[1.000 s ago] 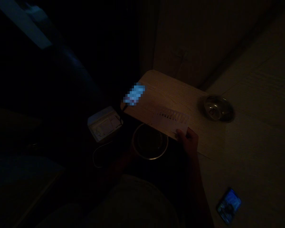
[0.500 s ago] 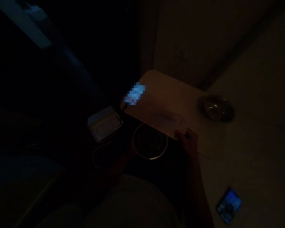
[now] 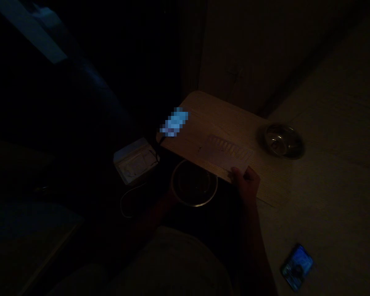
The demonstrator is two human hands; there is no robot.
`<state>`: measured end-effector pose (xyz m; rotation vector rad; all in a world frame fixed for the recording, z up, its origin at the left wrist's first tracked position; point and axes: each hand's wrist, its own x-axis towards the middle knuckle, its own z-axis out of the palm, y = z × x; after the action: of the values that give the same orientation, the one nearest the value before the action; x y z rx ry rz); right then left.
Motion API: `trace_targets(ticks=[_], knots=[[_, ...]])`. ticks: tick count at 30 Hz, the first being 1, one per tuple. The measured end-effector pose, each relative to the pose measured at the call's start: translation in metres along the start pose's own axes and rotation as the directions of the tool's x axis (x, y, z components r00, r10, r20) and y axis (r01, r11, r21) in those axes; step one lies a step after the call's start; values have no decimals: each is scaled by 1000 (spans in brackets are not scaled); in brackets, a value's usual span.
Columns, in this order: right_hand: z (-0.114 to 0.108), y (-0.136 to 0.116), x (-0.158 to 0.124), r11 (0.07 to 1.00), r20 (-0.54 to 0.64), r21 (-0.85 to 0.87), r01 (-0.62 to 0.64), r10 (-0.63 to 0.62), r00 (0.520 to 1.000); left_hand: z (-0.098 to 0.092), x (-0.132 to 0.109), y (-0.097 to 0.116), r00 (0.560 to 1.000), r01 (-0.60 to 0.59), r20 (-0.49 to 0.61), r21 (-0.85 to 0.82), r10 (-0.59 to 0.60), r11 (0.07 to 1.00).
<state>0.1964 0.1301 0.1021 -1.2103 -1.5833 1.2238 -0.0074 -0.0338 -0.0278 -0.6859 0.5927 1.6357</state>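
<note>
The room is very dark. My right hand (image 3: 246,183) rests at the near edge of a small wooden table (image 3: 216,119), its fingers closed on the near corner of a flat pale card with a row of small marks (image 3: 227,151). A round metal bowl (image 3: 194,184) sits just below the table edge, left of that hand. My left arm reaches toward the bowl's near left rim; the left hand (image 3: 169,197) is barely visible in the dark and its fingers cannot be made out.
A lit phone (image 3: 174,121) with a cable lies at the table's left end. A glass dish (image 3: 283,140) sits on the right. Another lit phone (image 3: 297,266) lies at the lower right. A white box (image 3: 135,161) and a cord (image 3: 129,201) lie left of the bowl.
The card has shifted slightly to the right on the table under my right hand. The light from the phone flickered dimmer, then brighter.
</note>
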Motion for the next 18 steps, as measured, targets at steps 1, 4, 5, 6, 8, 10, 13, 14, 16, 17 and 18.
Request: trace_targets(ticks=[1, 4, 5, 6, 8, 10, 13, 14, 16, 17, 18], knots=[[0, 0, 0, 1000, -61, 17, 9, -7, 998, 0, 0, 0, 1000, 6, -1, 4, -6, 1000], [2, 0, 1, 996, -239, 30, 78, -69, 969, -1, -1, 0, 998, 42, 35, 15, -43, 999], [3, 1, 2, 995, -286, 26, 96, -85, 955, -2, -1, 0, 999, 34, 21, 21, -34, 999], [4, 1, 2, 994, -318, 23, 106, -93, 944, -3, -1, 0, 1000, 20, 4, 27, -20, 999], [5, 1, 4, 994, -339, 19, 111, -98, 936, -4, -1, 0, 999, -21, -23, 35, 22, 999], [6, 1, 5, 993, -337, 17, 119, -106, 935, -4, -1, 0, 999, -41, -22, 33, 41, 999], [7, -1, 4, 992, -347, 14, 129, -116, 931, -1, -2, -1, 1000, -3, -13, 35, 4, 999], [7, -2, 4, 992, -351, 19, 127, -113, 929, 1, -3, -2, 1000, -5, -14, 37, 6, 999], [8, -4, 3, 992, -348, 27, 120, -104, 932, 3, -6, -3, 1000, -11, -21, 50, 12, 999], [8, -4, 3, 993, -346, 29, 118, -101, 933, 4, -7, -3, 999, -31, -16, 56, 32, 998], [9, -5, 3, 993, -349, 28, 117, -100, 932, 5, -9, -3, 998, -53, -17, 63, 55, 997]])
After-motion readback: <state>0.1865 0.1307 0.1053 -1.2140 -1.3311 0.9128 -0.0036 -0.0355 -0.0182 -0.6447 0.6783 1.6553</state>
